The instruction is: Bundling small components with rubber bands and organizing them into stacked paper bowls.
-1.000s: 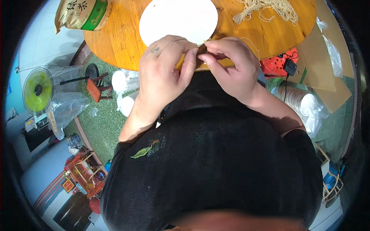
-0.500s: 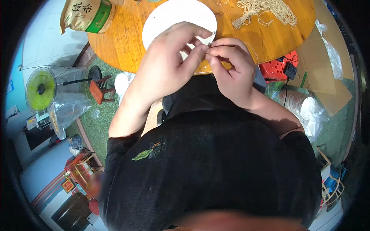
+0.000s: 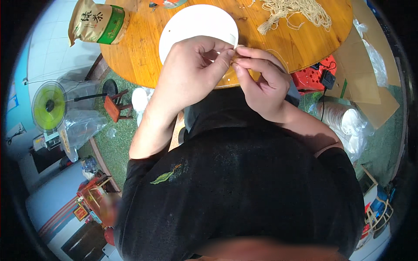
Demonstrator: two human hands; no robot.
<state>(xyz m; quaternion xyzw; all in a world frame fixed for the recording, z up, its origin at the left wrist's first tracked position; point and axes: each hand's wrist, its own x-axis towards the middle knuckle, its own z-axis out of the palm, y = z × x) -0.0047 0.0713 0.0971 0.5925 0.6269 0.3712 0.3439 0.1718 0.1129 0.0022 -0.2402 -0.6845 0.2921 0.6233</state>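
Note:
Both my hands meet above the near edge of the round wooden table, fingertips almost touching. My left hand (image 3: pixel 191 71) is pinched closed in front of a white plate (image 3: pixel 200 21). Between the two hands' fingertips a small white strip (image 3: pixel 236 41) sticks up; which hand grips it is hard to tell. My right hand (image 3: pixel 265 80) is also pinched closed, and a thin cream cord (image 3: pixel 283 58) curves out behind its fingers. What lies right between the fingertips is too small and partly hidden.
A tangled bundle of cream cord (image 3: pixel 296 13) lies at the table's (image 3: pixel 130 61) far right. A gold and green bag (image 3: pixel 98 21) stands far left. Beside the table are a green fan (image 3: pixel 49 106), a small wooden stool (image 3: pixel 114 108), a red plastic stool (image 3: pixel 309 80) and cardboard (image 3: pixel 365 78).
The whole view has shifted slightly, so the table sits lower in it. My fingertips have moved a little, and more of the white strip shows above them.

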